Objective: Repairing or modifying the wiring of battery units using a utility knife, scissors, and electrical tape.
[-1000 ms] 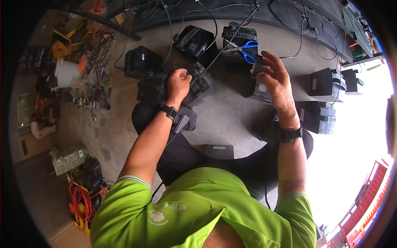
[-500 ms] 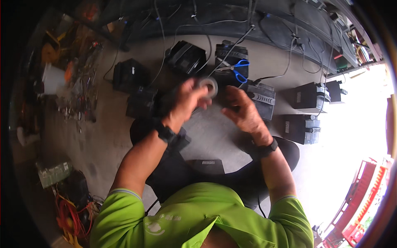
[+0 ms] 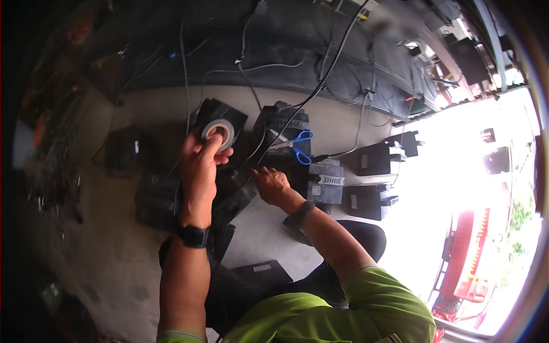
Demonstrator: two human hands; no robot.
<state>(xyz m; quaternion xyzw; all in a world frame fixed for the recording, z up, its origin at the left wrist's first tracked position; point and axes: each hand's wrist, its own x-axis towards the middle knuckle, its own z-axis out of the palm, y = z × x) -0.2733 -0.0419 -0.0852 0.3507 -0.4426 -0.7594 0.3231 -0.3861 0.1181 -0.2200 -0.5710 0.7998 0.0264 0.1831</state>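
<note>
My left hand (image 3: 200, 163) is closed round a roll of tape (image 3: 227, 130), grey with a pale core, held up over a black box-shaped unit (image 3: 220, 112). To its right, my right hand (image 3: 273, 185) has its fingers curled at a black cable (image 3: 297, 113) that slants down from the upper right. The fingertips are small here and partly hidden. Blue-handled scissors (image 3: 302, 147) lie slightly spread on another black unit (image 3: 280, 121), beyond the right hand. Below the left hand are more dark units (image 3: 157, 200), partly covered by my forearm.
More black units with ribbed grey handles (image 3: 327, 182) stand to the right, some beside the bright doorway (image 3: 423, 228). Several cables (image 3: 186, 68) hang from a dark rack (image 3: 229, 46) at the back. A flat black box (image 3: 262, 274) lies between my legs. Red slatted structure (image 3: 466, 251) outside.
The view has swung round. My left hand has moved leftward with the tape roll, away from the scissors. My right hand has come down to the cable, its fingers drawn in.
</note>
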